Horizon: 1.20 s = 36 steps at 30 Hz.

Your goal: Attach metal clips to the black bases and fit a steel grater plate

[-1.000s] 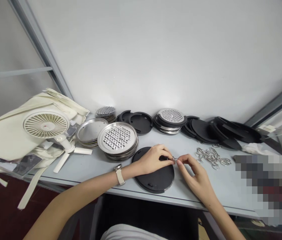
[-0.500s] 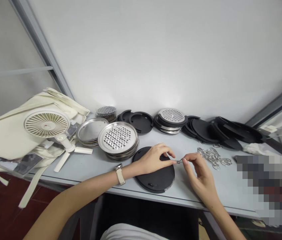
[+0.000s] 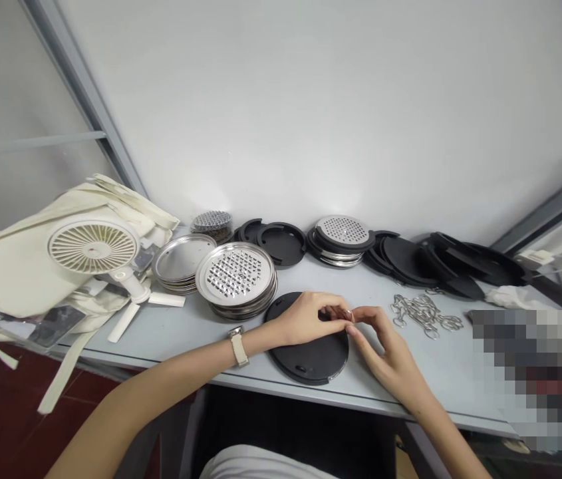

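Note:
My left hand (image 3: 308, 318) rests on a flat black round disc (image 3: 310, 356) at the table's front edge, its fingers pinched at the disc's right rim. My right hand (image 3: 383, 342) meets it there, fingertips pinched together against the left fingertips. A small metal clip (image 3: 349, 313) glints between the two sets of fingertips; most of it is hidden. A wristwatch with a pale strap (image 3: 237, 346) sits on my left wrist. A loose heap of metal wire clips (image 3: 423, 313) lies just right of my right hand.
Stacks of perforated steel discs (image 3: 235, 276) and plain steel discs (image 3: 181, 263) stand left of the black disc. More black discs (image 3: 430, 263) and a steel-topped stack (image 3: 341, 236) line the wall. A white fan (image 3: 92, 249) lies on cloth bags at left.
My right hand, which had drawn slightly right with the small clip, has come back left, and its fingertips now touch my left fingertips at the disc's rim.

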Each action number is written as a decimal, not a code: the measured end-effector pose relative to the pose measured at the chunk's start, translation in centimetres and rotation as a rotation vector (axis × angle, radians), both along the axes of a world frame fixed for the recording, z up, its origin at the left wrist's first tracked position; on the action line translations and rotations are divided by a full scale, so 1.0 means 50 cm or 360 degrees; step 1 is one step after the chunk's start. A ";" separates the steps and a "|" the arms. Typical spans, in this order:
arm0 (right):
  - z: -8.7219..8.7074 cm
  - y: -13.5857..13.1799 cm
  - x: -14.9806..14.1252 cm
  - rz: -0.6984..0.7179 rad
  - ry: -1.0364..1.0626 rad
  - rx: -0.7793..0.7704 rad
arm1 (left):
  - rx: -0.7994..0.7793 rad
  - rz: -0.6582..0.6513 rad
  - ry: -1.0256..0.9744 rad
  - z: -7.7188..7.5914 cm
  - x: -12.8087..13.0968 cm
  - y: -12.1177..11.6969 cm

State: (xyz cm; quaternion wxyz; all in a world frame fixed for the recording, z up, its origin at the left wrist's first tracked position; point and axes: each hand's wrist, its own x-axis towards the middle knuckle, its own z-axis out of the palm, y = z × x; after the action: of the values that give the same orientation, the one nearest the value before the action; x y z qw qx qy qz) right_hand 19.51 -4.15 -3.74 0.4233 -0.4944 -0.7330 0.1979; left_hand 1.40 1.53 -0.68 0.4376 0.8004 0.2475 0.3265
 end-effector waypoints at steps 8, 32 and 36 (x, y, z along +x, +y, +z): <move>0.005 -0.001 0.000 0.0023 -0.0063 -0.0067 | -0.0031 0.0128 0.0063 0.013 0.000 -0.003; 0.005 0.006 0.003 -0.0038 -0.0230 -0.0264 | 0.0200 0.0289 0.0304 -0.021 0.002 0.005; 0.007 0.008 0.002 0.0041 -0.0360 -0.0270 | 0.0140 0.0200 0.0296 -0.018 0.001 0.003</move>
State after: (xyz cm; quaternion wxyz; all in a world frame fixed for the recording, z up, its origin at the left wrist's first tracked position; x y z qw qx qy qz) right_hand 19.60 -3.76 -3.39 0.2922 -0.5381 -0.7629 0.2077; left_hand 1.45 1.67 -1.56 0.3559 0.8286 0.3220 0.2882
